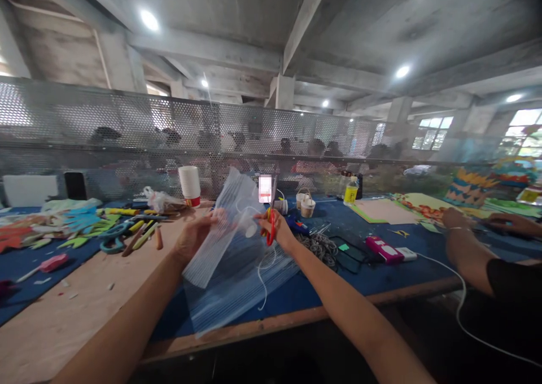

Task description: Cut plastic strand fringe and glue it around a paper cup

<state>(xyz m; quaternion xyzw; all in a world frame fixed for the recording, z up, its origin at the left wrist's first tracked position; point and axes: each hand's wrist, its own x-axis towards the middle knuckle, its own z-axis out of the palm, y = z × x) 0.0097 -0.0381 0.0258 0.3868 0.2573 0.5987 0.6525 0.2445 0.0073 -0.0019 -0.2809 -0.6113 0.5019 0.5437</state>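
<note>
A translucent, finely ribbed sheet (207,254) hangs in front of me, slightly blurred, and my left hand (195,236) is closed on its left side, with the fingers partly behind it. My right hand (275,226) grips scissors (271,232) with red and yellow handles, blades pointing up. Between the two hands the sheet is gathered around a small white roundish piece (249,227) close to my right fingertips. A white string (263,285) dangles below my right hand. Another part of the ribbed sheeting (237,299) spreads over the blue table surface (169,319).
A stack of paper cups (189,185) and several tools (139,234) stand or lie to the left. Rightward are grey cord (319,248), a pink power bank (383,249) with a white cable, and a yellow-labelled bottle (350,192). A co-worker's arm (463,248) reaches in at right.
</note>
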